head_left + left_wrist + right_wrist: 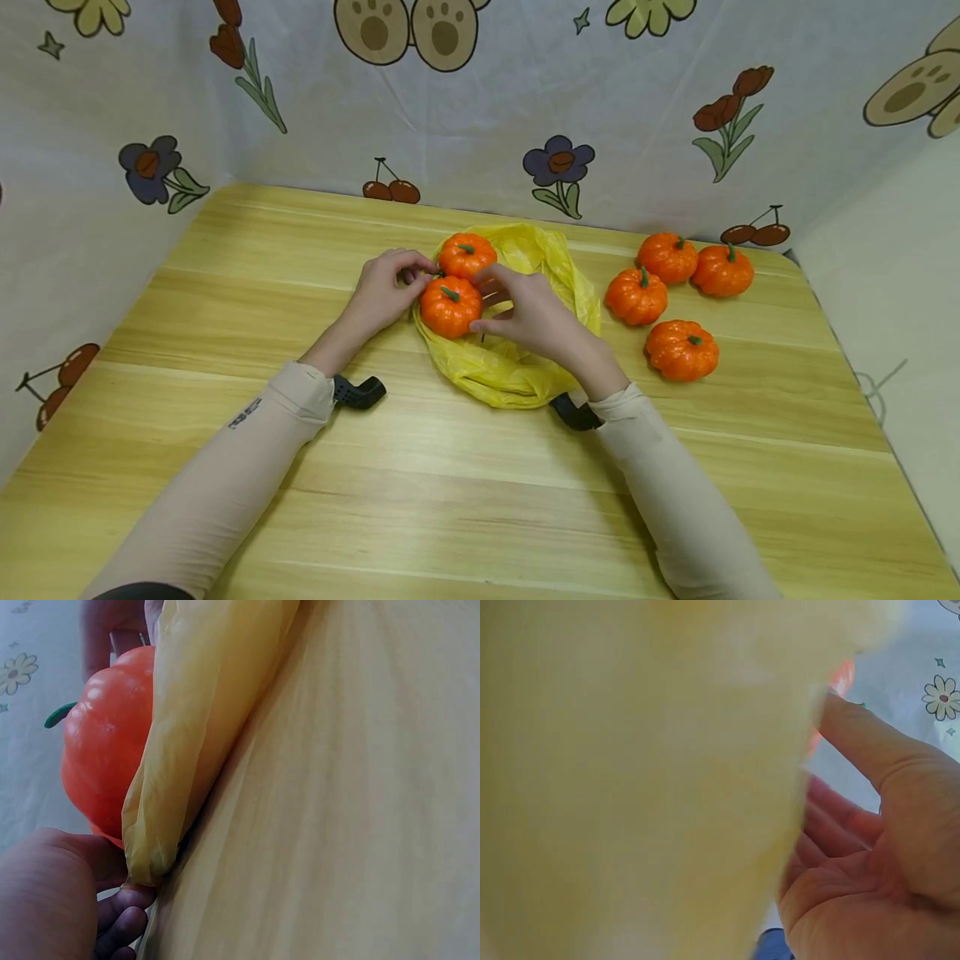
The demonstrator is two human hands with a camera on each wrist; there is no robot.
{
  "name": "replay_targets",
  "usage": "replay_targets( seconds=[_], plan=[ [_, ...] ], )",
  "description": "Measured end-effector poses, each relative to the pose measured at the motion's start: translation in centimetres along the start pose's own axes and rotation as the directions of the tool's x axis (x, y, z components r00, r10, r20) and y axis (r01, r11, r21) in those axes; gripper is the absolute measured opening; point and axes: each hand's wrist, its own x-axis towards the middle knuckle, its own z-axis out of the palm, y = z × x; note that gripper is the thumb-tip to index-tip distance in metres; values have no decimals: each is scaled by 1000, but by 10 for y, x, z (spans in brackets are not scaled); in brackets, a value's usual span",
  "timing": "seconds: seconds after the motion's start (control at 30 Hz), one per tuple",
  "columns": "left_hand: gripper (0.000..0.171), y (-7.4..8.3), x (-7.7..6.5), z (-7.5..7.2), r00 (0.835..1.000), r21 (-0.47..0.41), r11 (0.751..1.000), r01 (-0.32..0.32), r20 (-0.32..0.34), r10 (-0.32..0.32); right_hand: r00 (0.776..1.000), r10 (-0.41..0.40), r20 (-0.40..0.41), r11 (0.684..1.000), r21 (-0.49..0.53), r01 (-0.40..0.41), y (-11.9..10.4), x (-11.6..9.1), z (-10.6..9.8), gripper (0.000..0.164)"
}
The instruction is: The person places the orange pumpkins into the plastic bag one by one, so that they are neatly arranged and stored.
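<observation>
A yellow plastic bag (495, 379) lies spread on the table with its mouth open. Two small orange toy pumpkins with green stems sit in its left part: a rear pumpkin (467, 254) and a front pumpkin (448, 308). My left hand (386, 287) is at the bag's left edge; in the left wrist view its thumb and fingers pinch the bag's rim (154, 855) just below a pumpkin (109, 750). My right hand (528, 312) hovers over the bag, fingers loosely bent and spread, thumb tip right at the front pumpkin. In the right wrist view, yellow plastic (645, 780) hides much of the fingers.
Several more orange pumpkins (682, 350) stand on the table right of the bag. The wooden table (465, 500) meets a white patterned cloth (465, 125) at its back edge. Black wrist mounts (360, 392) stick out under both forearms.
</observation>
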Motion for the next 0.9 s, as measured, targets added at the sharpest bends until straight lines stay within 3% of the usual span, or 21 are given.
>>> replay_targets(
  seconds=[0.23,0.7,0.9],
  plan=[
    [12,0,0,-1,1000,-2,1000,5,0,-5,998,-59,-33,998,15,59,3,-1,2,49],
    [14,5,2,-1,1000,12,1000,7,10,-8,993,-99,-65,995,27,101,3,-7,-8,43],
    [14,2,0,-1,1000,15,1000,11,5,-11,990,-55,-132,998,-8,55,10,-23,-22,36]
  ],
)
